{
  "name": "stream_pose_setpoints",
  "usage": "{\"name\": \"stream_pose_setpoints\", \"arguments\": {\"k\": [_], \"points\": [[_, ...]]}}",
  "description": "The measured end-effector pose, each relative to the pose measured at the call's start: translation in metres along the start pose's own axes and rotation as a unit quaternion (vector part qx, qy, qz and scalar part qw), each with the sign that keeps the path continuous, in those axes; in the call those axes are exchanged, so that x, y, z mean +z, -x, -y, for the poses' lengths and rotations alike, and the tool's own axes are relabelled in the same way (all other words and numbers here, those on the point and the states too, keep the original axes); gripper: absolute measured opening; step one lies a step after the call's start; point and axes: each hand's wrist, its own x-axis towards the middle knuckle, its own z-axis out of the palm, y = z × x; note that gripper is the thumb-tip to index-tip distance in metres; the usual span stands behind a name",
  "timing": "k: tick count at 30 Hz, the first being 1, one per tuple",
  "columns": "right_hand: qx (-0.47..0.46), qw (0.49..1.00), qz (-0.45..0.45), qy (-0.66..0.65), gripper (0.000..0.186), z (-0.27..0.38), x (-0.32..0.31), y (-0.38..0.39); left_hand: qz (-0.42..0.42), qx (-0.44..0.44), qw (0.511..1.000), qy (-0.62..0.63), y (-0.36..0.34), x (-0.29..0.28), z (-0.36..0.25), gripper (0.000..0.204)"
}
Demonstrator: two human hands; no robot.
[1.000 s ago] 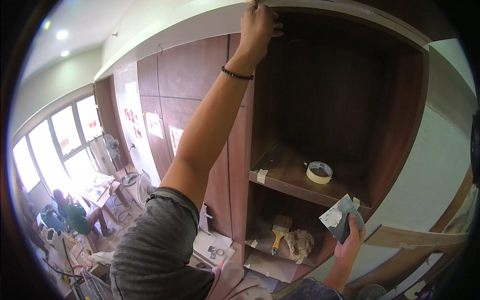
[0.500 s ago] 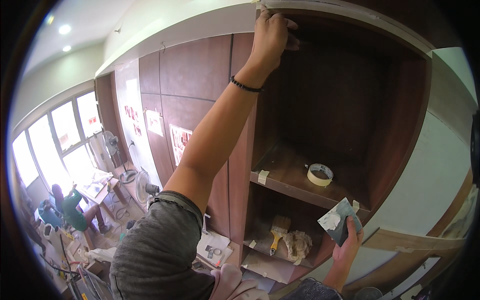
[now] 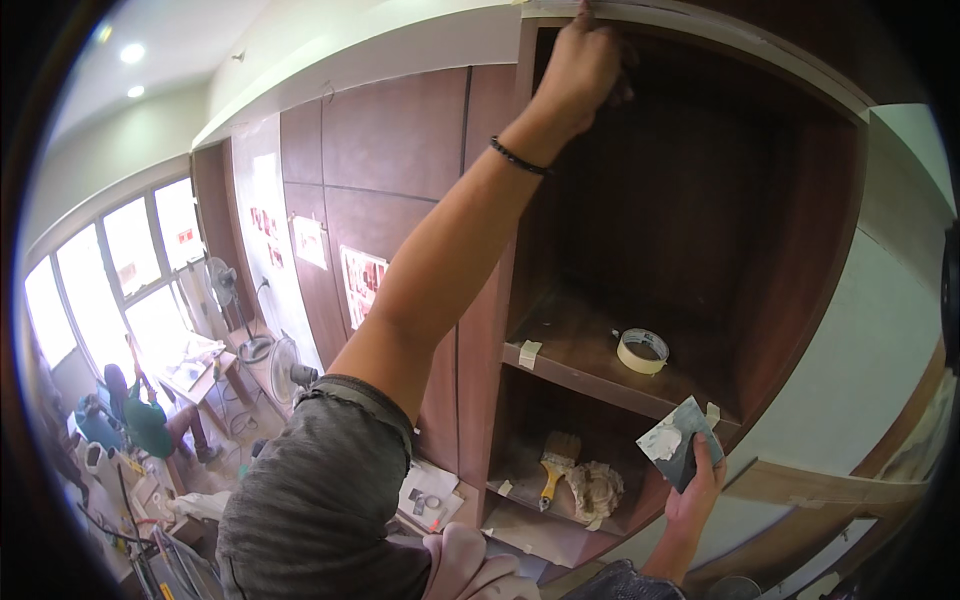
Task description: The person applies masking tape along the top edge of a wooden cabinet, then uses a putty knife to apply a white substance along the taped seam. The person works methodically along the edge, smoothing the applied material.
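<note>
My left hand (image 3: 585, 70) is raised to the top edge of the open cabinet (image 3: 690, 180), its fingers curled in at the strip above the opening. Whatever those fingers pinch is hidden by the hand and the picture's upper rim. Low on the right, my right hand (image 3: 695, 495) grips a flat square putty board (image 3: 683, 445), grey-green with a smear of white paste on its face. The board is tilted, in front of the shelf's right end. Behind it, a roll of masking tape (image 3: 628, 358) lies on the cabinet shelf (image 3: 580, 376).
On the lower shelf a yellow-handled paintbrush (image 3: 550, 482) lies beside a crumpled rag (image 3: 600, 490). Brown panels (image 3: 390, 140) run left of the cabinet. Far left, a person in green (image 3: 148, 428) sits near a worktable (image 3: 205, 385) and fans (image 3: 285, 368). Cluttered tools fill the lower left.
My left hand has slid to the right and slightly up along the cabinet's top edge. My right hand and the putty board have barely moved.
</note>
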Motion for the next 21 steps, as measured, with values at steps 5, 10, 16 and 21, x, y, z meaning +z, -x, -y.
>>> {"name": "stream_pose_setpoints", "arguments": {"k": [5,10,16,21], "points": [[0.001,1.000,0.027,-0.004,0.045,0.000,-0.001,-0.002,-0.099,0.039,0.994,-0.017,-0.004,-0.021,0.012,0.024],[0.001,1.000,0.017,-0.014,0.043,0.003,0.001,0.000,-0.093,0.053,0.994,-0.008,-0.019,-0.034,0.015,0.028],[0.001,1.000,0.015,0.000,0.047,0.002,0.001,0.002,-0.078,0.080,0.994,0.016,-0.022,-0.027,0.008,0.035],[-0.001,1.000,0.012,0.000,0.045,0.000,0.003,0.003,-0.097,0.062,0.993,0.007,-0.018,-0.022,0.003,0.042]]}}
